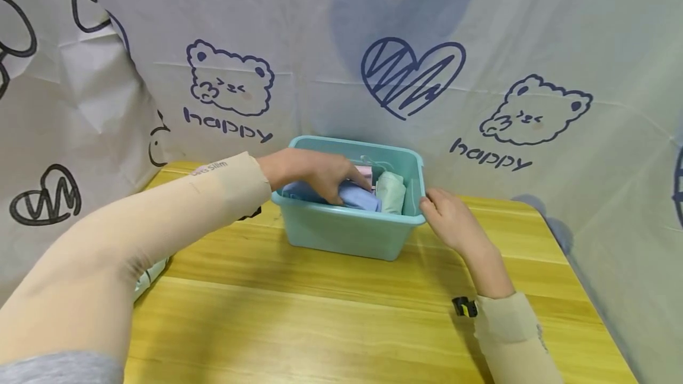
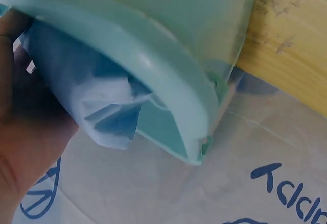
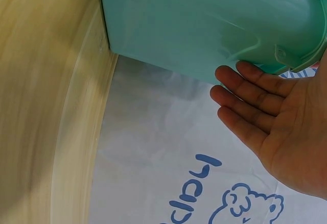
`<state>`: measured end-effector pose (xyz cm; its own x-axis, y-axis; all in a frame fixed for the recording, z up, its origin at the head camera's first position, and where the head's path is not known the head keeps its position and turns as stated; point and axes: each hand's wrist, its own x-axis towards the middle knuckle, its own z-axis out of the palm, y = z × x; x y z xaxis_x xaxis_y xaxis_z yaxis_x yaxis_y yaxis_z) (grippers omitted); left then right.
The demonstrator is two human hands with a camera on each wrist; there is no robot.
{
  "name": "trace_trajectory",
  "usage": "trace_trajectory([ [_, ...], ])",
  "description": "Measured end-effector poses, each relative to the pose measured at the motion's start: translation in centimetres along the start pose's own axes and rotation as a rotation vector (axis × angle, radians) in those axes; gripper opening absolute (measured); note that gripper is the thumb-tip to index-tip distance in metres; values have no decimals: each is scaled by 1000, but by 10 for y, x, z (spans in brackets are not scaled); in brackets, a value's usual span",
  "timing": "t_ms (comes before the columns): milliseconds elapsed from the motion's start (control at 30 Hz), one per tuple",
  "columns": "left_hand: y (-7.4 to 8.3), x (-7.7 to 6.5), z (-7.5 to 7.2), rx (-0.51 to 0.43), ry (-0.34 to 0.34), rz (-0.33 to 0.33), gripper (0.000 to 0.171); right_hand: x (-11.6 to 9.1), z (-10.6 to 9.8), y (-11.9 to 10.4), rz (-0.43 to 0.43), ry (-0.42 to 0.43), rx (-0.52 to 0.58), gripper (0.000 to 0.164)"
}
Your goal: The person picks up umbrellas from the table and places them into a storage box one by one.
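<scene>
A light-teal plastic bin [image 1: 347, 233] stands on the wooden table. My left hand [image 1: 328, 173] reaches down into it over the left side and holds a blue rolled bundle [image 1: 360, 197], thumb and fingers around it. From the left wrist, that smooth, creased blue bundle [image 2: 102, 96] shows beside the bin's rim [image 2: 148, 55]. Next to it in the bin lie a pale mint roll [image 1: 391, 191] and a pink piece [image 1: 364, 173], partly covered by my fingers. My right hand [image 1: 450, 218] is at the bin's right rim, its fingers [image 3: 250, 94] extended along the outer wall.
A pale mint item [image 1: 151, 277] lies on the table [image 1: 320, 325] at the left, mostly behind my left arm. A white printed cloth [image 1: 320, 34] hangs close behind the bin and around the table's sides. A thin clear loop [image 1: 376, 163] shows inside the bin.
</scene>
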<state>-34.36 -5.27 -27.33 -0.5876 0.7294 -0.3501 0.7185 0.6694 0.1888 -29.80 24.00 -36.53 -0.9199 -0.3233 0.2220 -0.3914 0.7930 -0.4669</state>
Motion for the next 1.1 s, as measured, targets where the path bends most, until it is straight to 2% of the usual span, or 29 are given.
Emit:
trace_trajectory([
  [367,-3,-1,11,-64,-94,-132,70,1,0,-3,2,-10,11,47],
  [833,-1,-1,8,-31,-136,-148,76,0,0,0,-11,7,12,44],
  [1100,-5,-7,3,-62,-123,-113,66,0,1,-2,-10,7,15,44],
])
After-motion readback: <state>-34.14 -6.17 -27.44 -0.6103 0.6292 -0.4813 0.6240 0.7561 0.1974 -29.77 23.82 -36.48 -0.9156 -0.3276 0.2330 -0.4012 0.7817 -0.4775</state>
